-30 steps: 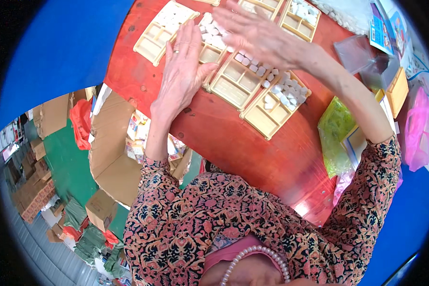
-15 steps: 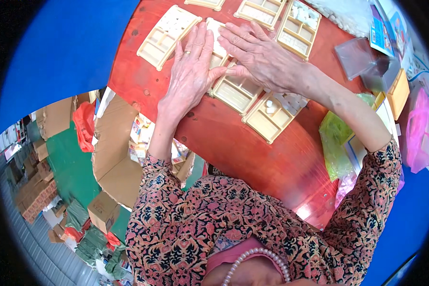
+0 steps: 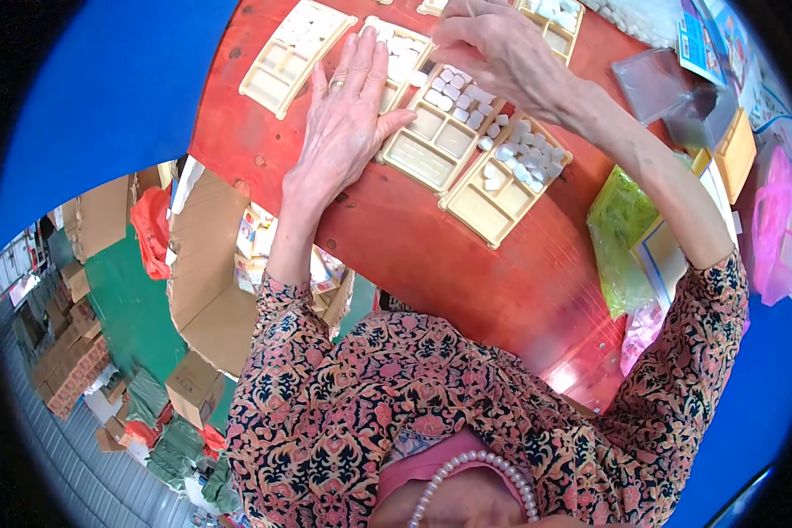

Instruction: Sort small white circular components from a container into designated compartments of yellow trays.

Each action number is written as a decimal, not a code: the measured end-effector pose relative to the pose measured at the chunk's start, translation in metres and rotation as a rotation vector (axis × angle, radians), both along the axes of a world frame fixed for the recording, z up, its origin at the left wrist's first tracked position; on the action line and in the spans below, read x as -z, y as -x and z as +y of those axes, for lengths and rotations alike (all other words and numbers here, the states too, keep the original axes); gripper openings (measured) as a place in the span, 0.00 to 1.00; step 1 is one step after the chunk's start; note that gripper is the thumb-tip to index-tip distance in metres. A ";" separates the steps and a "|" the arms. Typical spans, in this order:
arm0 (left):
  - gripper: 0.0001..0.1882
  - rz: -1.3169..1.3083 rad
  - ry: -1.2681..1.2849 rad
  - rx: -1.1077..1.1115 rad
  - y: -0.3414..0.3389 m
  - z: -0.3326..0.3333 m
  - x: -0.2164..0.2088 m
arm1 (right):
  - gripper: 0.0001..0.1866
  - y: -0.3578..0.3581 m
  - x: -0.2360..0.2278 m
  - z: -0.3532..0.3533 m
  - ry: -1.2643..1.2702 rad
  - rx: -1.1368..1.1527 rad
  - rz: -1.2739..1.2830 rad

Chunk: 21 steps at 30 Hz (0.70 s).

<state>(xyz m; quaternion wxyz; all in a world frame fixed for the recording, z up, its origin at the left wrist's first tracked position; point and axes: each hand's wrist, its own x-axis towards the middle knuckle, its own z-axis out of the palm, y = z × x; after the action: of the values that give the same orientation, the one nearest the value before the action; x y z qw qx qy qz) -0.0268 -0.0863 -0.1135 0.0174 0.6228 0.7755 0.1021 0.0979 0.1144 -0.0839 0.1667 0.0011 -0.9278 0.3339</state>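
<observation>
A round red table (image 3: 431, 264) carries the work, with blue cloth or sheeting showing beyond its rim on both sides, and past its near-left edge the room drops away to a green floor (image 3: 123, 299) crowded with brown cardboard boxes (image 3: 211, 264). The left hand (image 3: 348, 123) lies flat, fingers together and stretched out, palm pressing down partly on the table and partly on a cream-coloured tray (image 3: 396, 62) with small white blocks in its compartments; it pinches nothing. Just left of that hand sits another cream tray (image 3: 295, 53) — its far compartments hold white blocks, the near ones look bare. The right hand (image 3: 502, 48) hovers curled over the far trays, fingertips drawn together, but whether they pinch a block I cannot tell. Beneath and just near of this hand lie two more cream trays side by side, the middle tray (image 3: 444, 128) and the near tray (image 3: 506, 176), each with white blocks heaped at the far end. Well to the right of the right forearm are a clear plastic box (image 3: 651, 84), a yellow-green bag (image 3: 620, 229), a pink bag (image 3: 774, 229) and a small orange box (image 3: 735, 154) — beyond them, a blue printed packet (image 3: 700, 40) at the table's far edge.
</observation>
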 end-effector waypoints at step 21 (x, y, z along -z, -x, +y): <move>0.43 -0.179 -0.120 -0.126 0.006 -0.012 -0.010 | 0.06 0.037 -0.004 -0.001 -0.185 0.054 -0.059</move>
<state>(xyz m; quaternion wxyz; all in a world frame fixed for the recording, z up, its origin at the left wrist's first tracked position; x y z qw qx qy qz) -0.0327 -0.0987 -0.1031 0.0429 0.5612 0.8009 0.2046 0.0609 0.1135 -0.0803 0.1473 -0.0185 -0.9588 0.2422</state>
